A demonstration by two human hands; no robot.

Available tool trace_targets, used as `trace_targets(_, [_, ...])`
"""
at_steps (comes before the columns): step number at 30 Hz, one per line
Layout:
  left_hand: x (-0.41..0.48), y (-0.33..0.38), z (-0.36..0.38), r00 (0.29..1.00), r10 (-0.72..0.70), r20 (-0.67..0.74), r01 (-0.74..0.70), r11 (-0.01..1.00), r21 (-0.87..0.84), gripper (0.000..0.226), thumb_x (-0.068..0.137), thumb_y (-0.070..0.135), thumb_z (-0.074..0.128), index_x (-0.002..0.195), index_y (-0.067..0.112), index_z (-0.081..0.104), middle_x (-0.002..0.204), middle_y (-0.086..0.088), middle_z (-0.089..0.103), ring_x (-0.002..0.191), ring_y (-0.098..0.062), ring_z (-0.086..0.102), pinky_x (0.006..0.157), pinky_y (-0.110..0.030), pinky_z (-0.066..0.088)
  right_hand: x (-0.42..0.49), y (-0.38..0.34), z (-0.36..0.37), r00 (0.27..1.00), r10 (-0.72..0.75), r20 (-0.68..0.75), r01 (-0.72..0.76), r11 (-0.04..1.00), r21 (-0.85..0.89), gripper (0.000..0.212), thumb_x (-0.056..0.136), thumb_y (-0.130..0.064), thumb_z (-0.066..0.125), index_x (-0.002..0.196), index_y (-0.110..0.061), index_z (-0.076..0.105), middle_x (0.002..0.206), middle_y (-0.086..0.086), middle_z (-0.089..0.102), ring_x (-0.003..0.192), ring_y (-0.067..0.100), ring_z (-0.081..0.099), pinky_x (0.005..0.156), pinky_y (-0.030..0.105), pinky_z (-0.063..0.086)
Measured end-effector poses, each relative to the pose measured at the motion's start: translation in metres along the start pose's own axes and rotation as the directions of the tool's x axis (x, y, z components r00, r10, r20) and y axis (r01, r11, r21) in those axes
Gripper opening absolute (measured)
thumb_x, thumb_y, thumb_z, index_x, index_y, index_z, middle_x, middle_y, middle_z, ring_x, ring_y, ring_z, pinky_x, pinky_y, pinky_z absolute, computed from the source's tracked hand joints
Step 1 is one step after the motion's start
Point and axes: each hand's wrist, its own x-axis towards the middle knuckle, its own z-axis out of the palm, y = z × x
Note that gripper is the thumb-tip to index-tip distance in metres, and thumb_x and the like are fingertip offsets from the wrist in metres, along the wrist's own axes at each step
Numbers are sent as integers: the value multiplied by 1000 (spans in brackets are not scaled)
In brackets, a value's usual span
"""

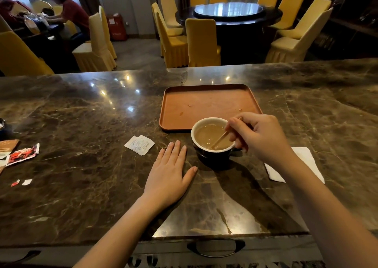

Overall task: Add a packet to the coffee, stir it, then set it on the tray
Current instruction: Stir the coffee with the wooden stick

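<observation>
A dark cup with a white inside point(212, 145) holds light brown coffee and stands on the marble counter just in front of the brown tray point(206, 100). My right hand point(259, 137) pinches a thin wooden stir stick point(219, 138) whose lower end is in the coffee. My left hand point(170, 171) lies flat on the counter to the left of the cup, fingers apart, holding nothing. A torn white packet point(139, 144) lies on the counter left of the cup. The tray holds only a few small drips.
A white napkin point(304, 159) lies under my right forearm. Red and brown torn wrappers point(20, 154) and small scraps point(22, 182) sit at the counter's left. Beyond the counter are yellow-covered chairs, a round dark table and a seated person at the far left.
</observation>
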Motion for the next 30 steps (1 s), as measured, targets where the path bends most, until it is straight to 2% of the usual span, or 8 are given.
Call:
trace_targets(3, [0, 0, 0, 1000, -3, 6, 3, 1000, -3, 78, 79, 67, -2, 143, 24, -2, 153, 2, -7, 133, -6, -18, 109, -28, -13, 4, -2, -8, 998, -43, -46, 35, 988, -151, 24, 91, -21, 51, 75, -13, 68, 58, -1, 63, 47, 7, 57, 45, 12, 45])
trace_targets(7, [-1, 1, -1, 1000, -5, 4, 5, 1000, -2, 77, 79, 67, -2, 143, 24, -1, 154, 1, -6, 133, -6, -18, 109, -29, -13, 10, -2, -8, 985, -130, -116, 81, 932, -354, 25, 91, -20, 50, 78, -6, 66, 63, 5, 64, 55, 15, 59, 52, 30, 52])
trace_targets(10, [-1, 2, -1, 1000, -6, -11, 5, 1000, -8, 77, 80, 65, 0, 144, 22, 1, 155, -1, -4, 133, -6, -18, 110, -28, -13, 12, 1, 0, 967, -188, -169, 100, 898, -428, 23, 91, -20, 51, 80, -6, 65, 66, 2, 61, 55, 8, 54, 49, 19, 41])
trace_targets(12, [-1, 2, -1, 1000, -3, -10, 3, 1000, -13, 77, 80, 65, 0, 144, 22, 1, 155, -1, -3, 133, -5, -17, 110, -28, -12, 13, 2, 6, 961, -210, -181, 117, 899, -423, 21, 91, -19, 52, 82, -5, 66, 69, 3, 63, 56, 7, 54, 50, 20, 44])
trace_targets(16, [-1, 1, -2, 1000, -1, -5, 1, 1000, -16, 78, 80, 66, 0, 144, 23, 1, 155, 0, -4, 134, -6, -15, 110, -29, -12, 7, 4, 14, 967, -217, -135, 160, 926, -343, 19, 90, -18, 53, 82, -7, 66, 70, 5, 67, 62, 14, 60, 58, 35, 54])
trace_targets(22, [-1, 2, -2, 1000, -3, -1, 3, 1000, -13, 75, 82, 64, 4, 144, 22, 1, 155, -1, -4, 139, -10, -11, 111, -29, -11, -3, 0, 8, 933, -296, -204, 214, 914, -345, 22, 91, -22, 50, 85, -9, 66, 69, 3, 65, 61, 13, 59, 55, 31, 52])
trace_targets(26, [-2, 2, -3, 1000, -2, -2, 2, 1000, -12, 73, 84, 63, 6, 144, 22, 0, 156, -1, -4, 140, -11, -11, 111, -29, -11, -6, -3, -5, 892, -351, -286, 251, 909, -331, 26, 92, -25, 46, 89, -8, 66, 70, -4, 60, 59, 9, 56, 54, 17, 46])
trace_targets(30, [-1, 2, -2, 1000, 0, -3, 0, 1000, -9, 72, 85, 62, 9, 144, 21, 1, 156, -2, -4, 140, -12, -11, 111, -29, -11, -10, 0, -12, 871, -345, -349, 238, 918, -316, 27, 92, -25, 46, 90, -6, 65, 69, -1, 61, 58, 8, 57, 52, 18, 47])
